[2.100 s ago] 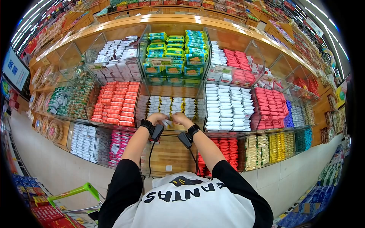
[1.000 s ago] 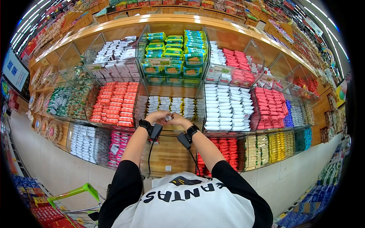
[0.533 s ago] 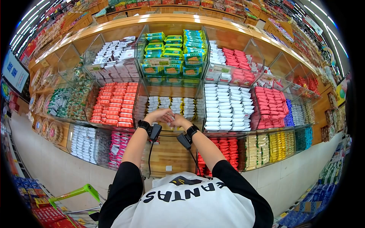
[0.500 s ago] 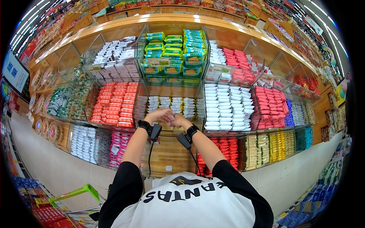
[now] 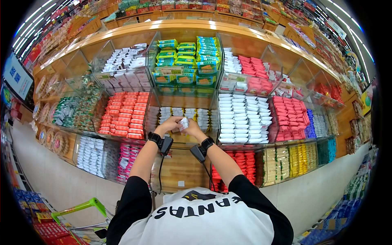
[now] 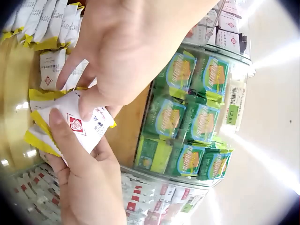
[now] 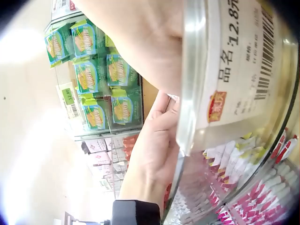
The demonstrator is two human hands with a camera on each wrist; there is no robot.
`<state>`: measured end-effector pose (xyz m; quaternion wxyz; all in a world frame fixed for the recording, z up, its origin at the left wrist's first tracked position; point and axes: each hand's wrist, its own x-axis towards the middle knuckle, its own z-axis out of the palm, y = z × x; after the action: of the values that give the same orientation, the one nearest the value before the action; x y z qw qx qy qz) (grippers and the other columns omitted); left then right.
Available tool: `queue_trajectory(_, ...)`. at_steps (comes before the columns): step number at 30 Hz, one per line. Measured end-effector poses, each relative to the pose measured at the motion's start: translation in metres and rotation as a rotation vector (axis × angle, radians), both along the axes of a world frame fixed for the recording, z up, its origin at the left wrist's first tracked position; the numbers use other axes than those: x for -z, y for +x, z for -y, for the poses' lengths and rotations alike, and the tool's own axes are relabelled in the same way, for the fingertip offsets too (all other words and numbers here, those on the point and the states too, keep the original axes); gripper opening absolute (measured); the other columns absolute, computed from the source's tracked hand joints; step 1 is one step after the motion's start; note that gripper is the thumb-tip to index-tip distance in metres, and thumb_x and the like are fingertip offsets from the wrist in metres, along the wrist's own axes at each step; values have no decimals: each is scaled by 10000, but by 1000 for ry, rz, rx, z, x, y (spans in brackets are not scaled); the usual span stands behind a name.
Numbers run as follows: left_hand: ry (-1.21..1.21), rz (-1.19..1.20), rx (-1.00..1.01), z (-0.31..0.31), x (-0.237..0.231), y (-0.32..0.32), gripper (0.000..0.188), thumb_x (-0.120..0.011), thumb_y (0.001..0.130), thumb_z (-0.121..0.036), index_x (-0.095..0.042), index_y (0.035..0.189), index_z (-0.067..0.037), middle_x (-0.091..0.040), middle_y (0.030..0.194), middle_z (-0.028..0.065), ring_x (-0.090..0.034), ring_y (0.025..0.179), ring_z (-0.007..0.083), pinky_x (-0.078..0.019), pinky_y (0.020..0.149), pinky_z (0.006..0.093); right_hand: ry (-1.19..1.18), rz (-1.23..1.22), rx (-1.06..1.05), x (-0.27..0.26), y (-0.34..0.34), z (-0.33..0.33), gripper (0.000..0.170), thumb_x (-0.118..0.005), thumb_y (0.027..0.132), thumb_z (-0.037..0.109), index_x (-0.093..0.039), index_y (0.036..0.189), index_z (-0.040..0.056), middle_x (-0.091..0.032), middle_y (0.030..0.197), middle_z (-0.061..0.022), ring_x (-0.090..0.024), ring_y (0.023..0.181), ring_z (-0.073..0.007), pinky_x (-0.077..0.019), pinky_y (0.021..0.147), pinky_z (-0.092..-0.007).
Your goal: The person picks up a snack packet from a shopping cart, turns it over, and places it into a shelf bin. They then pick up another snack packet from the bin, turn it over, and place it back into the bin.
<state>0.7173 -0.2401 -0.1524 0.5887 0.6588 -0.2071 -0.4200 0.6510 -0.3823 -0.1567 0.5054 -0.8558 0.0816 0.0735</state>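
Observation:
Both hands meet over the front edge of the middle bin. In the left wrist view, my right hand [image 6: 89,173] holds a small white snack packet [image 6: 101,124] with yellow crimped ends and a red diamond emblem, its thumb across the face. My left hand [image 6: 122,56] comes in from above and pinches the packet's edge, thumb on its face and one finger stretched out beside it. Another yellow-ended packet [image 6: 40,97] lies close behind. In the head view, my left hand [image 5: 169,124] and right hand [image 5: 193,129] flank the packet. The right wrist view mostly hides it.
Rows of like packets [image 5: 202,116] lie in the bin behind the hands. A clear bin wall with a price label [image 7: 239,70] stands close beside the right hand. Green biscuit packs [image 5: 185,61] fill the bin above; red packs [image 5: 124,114] and white packs [image 5: 243,118] flank it.
The hands were apart at first, the right over the bin's packets. They came together, and the packet, mostly covered between the fingers, now shows its printed face. The head view has tilted slightly.

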Motion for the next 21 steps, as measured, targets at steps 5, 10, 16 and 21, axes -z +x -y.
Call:
queue_trajectory(5,-59,62,-102,-6,-24,0,456,-548,713,36,-446,1154,-22,-535,998,29,-501,835,100,-418,691,235,144,157,21,-16,3,-1,544,-731,541,215,-495,971,-19,-581,873,-147,-566,791,-246,-443,678,-311)
queue_trajectory(10,46,455,-93,-7,-98,-22,463,-617,667,-10,-467,1105,-17,-554,974,57,-515,843,124,-423,716,244,194,275,-73,-71,-10,8,510,-695,617,232,-488,1023,3,-568,867,-107,-547,797,-180,-427,700,-277)
queue_trajectory(16,-53,641,-266,-11,-135,-80,426,-617,703,-59,-470,1101,-35,-555,978,72,-509,911,142,-427,733,258,277,380,-242,-114,-43,21,532,-695,593,163,-453,1052,43,-568,918,-129,-552,845,-224,-427,721,-307)
queue_trajectory(21,-6,589,-290,-31,-119,-130,371,-589,762,-109,-477,1113,-72,-526,1065,89,-497,978,142,-392,836,262,22,448,-490,-132,-88,29,697,-663,626,148,-302,1221,121,-570,950,-98,-546,882,-222,-402,786,-297)
